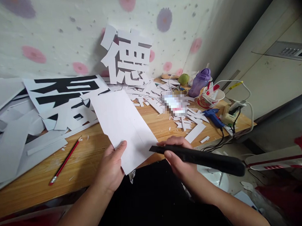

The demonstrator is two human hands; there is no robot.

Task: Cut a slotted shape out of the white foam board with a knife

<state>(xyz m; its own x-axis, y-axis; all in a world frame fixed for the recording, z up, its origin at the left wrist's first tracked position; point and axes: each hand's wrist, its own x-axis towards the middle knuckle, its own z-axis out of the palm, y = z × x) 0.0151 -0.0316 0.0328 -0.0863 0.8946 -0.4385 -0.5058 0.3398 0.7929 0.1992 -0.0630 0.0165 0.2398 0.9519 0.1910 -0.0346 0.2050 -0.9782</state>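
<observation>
White panel (128,127) was angled over the near edge of the wooden table (92,149), one corner jutting above the person's dark-clothed lap. The left hand (114,164) clamped its near left edge, thumb flat on the face and fingers beneath, a grip that probably kept the thin sheet steady. The right hand (179,155) was closed around a black cutter (210,158), its dark, slanted blade pointing at the panel's right side, perhaps held that way for control; whether the tip touched could not be told. The hands were apart. The panel was smooth and matte, with a faint line on its face.

Left of it, a red and black pencil (65,160) lay on the grained wood, seemingly set aside within reach. To the right, beyond the cutter, were a blue glue gun (213,117), smooth and plastic, and straight-edged white scraps (195,132). Farther back lay a printed sheet (64,86) with bold black strokes, partly covered by white pieces, while a round paper tub (208,100) stood near a purple bottle (201,82). A thick, cut-out white character (135,65) stood upright before the flower-patterned wall covering (69,16), likely leaning there for support.
</observation>
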